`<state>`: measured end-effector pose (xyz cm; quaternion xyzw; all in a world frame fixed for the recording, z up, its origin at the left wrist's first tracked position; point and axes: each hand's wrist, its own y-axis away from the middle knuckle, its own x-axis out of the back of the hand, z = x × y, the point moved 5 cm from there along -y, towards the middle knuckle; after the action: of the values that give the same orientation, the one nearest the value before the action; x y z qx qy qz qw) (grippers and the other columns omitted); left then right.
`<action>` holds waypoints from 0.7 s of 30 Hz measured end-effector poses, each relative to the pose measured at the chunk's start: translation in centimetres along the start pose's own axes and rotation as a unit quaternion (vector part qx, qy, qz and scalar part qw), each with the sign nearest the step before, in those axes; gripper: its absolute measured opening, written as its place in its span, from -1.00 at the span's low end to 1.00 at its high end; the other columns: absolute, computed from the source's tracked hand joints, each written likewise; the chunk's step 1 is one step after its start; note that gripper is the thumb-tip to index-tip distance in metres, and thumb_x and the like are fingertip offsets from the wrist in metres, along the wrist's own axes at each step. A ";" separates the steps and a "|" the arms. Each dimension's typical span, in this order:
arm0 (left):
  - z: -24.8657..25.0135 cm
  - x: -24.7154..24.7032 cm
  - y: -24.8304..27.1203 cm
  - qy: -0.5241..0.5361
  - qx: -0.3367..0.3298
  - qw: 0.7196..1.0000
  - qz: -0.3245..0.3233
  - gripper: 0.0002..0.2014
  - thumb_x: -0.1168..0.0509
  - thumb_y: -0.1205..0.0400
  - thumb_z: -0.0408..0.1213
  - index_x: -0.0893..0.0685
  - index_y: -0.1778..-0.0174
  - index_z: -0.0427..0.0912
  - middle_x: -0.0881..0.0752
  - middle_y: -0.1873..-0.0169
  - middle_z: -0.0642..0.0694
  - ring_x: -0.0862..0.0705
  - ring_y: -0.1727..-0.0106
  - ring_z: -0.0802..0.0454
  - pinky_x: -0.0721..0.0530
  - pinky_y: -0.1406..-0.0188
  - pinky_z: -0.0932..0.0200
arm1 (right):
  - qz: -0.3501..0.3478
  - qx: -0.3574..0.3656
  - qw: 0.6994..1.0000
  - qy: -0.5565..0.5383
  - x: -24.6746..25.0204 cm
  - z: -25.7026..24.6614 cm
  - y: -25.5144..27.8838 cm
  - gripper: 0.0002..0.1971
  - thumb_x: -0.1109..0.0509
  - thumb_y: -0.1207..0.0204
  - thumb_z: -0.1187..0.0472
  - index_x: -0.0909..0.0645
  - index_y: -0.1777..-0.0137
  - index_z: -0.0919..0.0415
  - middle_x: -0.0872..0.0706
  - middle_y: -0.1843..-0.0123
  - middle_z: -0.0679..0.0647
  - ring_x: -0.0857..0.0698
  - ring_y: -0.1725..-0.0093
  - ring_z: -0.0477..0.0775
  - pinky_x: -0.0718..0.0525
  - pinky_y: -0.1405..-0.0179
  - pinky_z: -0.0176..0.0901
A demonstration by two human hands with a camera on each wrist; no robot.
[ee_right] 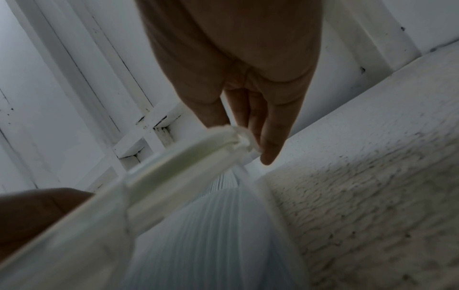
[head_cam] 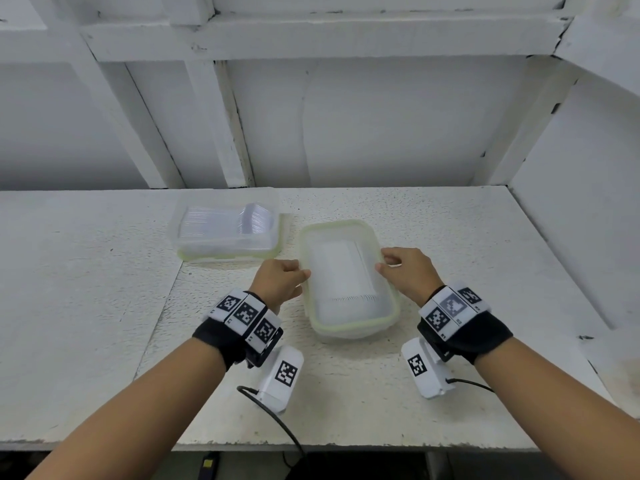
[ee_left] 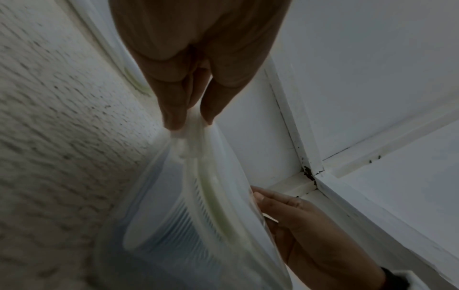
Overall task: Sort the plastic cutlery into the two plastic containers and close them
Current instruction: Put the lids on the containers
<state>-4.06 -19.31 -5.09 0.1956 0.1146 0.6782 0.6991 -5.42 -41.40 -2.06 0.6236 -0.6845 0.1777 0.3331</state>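
Reaching in from the bottom of the head view, passing a black cable point(head_cam: 277, 420) trailing off the lower edge and wearing marker bands point(head_cam: 247, 317) at both wrists. Closing the near container point(head_cam: 353, 336), sitting at the centre of the frame on the speckled counter point(head_cam: 450, 237), with its lid point(head_cam: 346, 224) already lying over the rim. Pinching the left latch flap point(ee_left: 191, 127) with the left hand point(head_cam: 282, 277), fingertips point(ee_left: 174, 109) drawn together on it at centre frame in the left wrist view. Pinching the right latch flap point(ee_right: 244, 137) with the right hand point(head_cam: 405, 271), thumb above and fingers point(ee_right: 270, 141) below, just above centre in the right wrist view. Holding a packed row of white plastic cutlery point(ee_right: 211, 225) inside, showing ribbed through the clear wall; looking like forks by the toothed edge in the head view, though not possible to say for certain. Judging the step in hand as latching this second box, with the sorting apparently done and no loose pieces showing on the counter. Calling next for folding both side flaps down over the rim together and pressing until seated, while keeping the lid square so as not to pop one side up. Sitting farther back, upper left of centre, just apart from the near box: the far container point(head_cam: 225, 226), stacked with clear spoons and showing a greenish rim along its near edge; impossible to tell whether fully latched.
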 end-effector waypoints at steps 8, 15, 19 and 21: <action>-0.3 -0.5 0.4 0.064 -0.009 0.997 -0.031 -0.72 -0.22 -0.64 -0.54 -0.60 -0.26 -0.45 -0.72 0.07 -0.15 -0.70 0.10 0.05 -0.71 0.01 0.25 | 0.001 -0.016 0.997 -0.081 -0.3 1.0 -0.4 -0.60 -0.37 -0.54 0.29 -0.54 -0.38 0.31 -0.65 -0.31 0.19 -0.61 -0.31 0.10 -0.54 -0.38 0.05; -0.3 -0.4 0.3 0.055 -0.012 0.998 -0.035 -0.76 -0.24 -0.64 -0.51 -0.63 -0.21 -0.42 -0.73 0.03 -0.17 -0.70 0.03 -0.01 -0.67 -0.09 0.18 | -0.011 -0.061 0.985 -0.161 -1.1 1.9 -0.9 -0.61 -0.35 -0.54 0.34 -0.54 -0.38 0.31 -0.67 -0.28 0.21 -0.63 -0.28 0.15 -0.57 -0.36 0.12; 0.5 0.2 -0.1 -0.040 -0.002 0.999 -0.025 -0.92 -0.32 -0.59 -0.46 -0.62 0.02 -0.28 -0.68 -0.08 -0.29 -0.67 -0.06 -0.08 -0.69 -0.07 0.12 | -0.050 -0.078 0.969 -0.230 -0.7 2.0 0.1 -0.59 -0.34 -0.56 0.35 -0.49 -0.41 0.32 -0.64 -0.31 0.22 -0.64 -0.27 0.15 -0.64 -0.25 0.09; 1.3 0.5 -0.6 -0.097 0.024 0.994 -0.047 -0.79 -0.35 -0.57 -0.43 -0.53 -0.10 -0.28 -0.65 -0.12 -0.31 -0.67 -0.05 -0.10 -0.70 -0.05 0.07 | -0.062 -0.068 0.974 -0.206 -0.3 1.9 1.0 -0.60 -0.33 -0.58 0.30 -0.49 -0.41 0.30 -0.64 -0.31 0.22 -0.65 -0.24 0.15 -0.67 -0.20 0.06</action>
<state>-2.93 -18.96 -4.10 0.2716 0.0722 0.6192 0.7332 -6.79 -42.23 -3.44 0.6637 -0.7090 -0.0224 0.2373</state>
